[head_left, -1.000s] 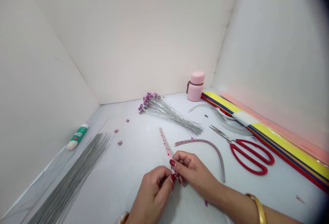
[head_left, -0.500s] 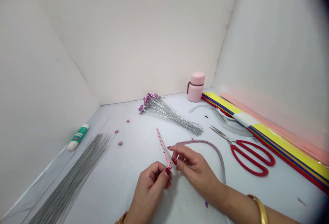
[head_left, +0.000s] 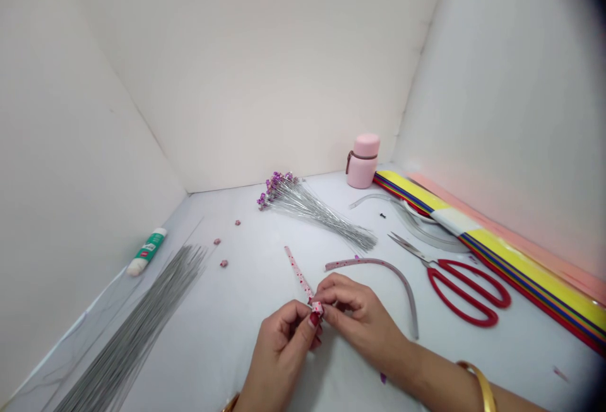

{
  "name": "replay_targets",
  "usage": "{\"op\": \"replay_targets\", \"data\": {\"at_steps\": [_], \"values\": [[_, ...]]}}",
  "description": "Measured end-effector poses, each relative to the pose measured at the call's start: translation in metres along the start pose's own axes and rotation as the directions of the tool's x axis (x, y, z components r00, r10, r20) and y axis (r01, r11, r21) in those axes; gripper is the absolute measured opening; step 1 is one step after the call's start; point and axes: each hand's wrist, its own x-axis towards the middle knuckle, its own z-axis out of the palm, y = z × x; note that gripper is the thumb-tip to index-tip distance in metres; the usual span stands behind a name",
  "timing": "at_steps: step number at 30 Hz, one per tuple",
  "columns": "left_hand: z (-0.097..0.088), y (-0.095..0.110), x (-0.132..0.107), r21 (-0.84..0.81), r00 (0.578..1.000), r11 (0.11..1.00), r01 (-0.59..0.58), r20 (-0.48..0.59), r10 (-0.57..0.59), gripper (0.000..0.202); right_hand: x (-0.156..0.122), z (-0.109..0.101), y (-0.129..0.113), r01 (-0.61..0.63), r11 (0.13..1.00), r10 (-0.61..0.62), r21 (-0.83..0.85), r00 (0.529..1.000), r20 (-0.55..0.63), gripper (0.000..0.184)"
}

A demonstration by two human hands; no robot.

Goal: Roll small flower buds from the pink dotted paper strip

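Observation:
My left hand and my right hand meet low in the middle of the white table, both pinching the near end of a narrow pink patterned paper strip. That end is folded into a small wad between the fingertips. The free length of the strip sticks out up and to the left. A second, curved patterned strip lies just beyond my right hand.
Red-handled scissors lie to the right, next to long coloured paper sheets. A bunch of wires with purple tips, a pink jar, a glue stick, a bundle of bare wires and three small beads surround the hands.
The strip's free length has become shorter as its near end was folded over. My right hand let go briefly, then closed on the folded end again.

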Motion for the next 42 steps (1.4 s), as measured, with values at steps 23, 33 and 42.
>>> {"op": "replay_targets", "data": {"at_steps": [23, 33, 42], "values": [[-0.009, 0.011, -0.002, 0.26, 0.942, 0.918, -0.301, -0.07, 0.329, 0.015, -0.001, 0.006, -0.003, -0.406, 0.784, 0.314, 0.469, 0.912, 0.264, 0.036], [-0.008, 0.006, 0.004, -0.041, 0.99, 0.999, -0.001, -0.142, -0.005, 0.014, -0.003, 0.009, 0.0, -0.401, 0.805, 0.342, 0.438, 0.916, 0.21, 0.026], [-0.008, 0.004, 0.003, -0.057, 0.985, 0.995, 0.085, -0.144, -0.093, 0.017, -0.003, 0.01, 0.0, -0.367, 0.854, 0.325, 0.37, 0.93, 0.174, 0.016]]}}
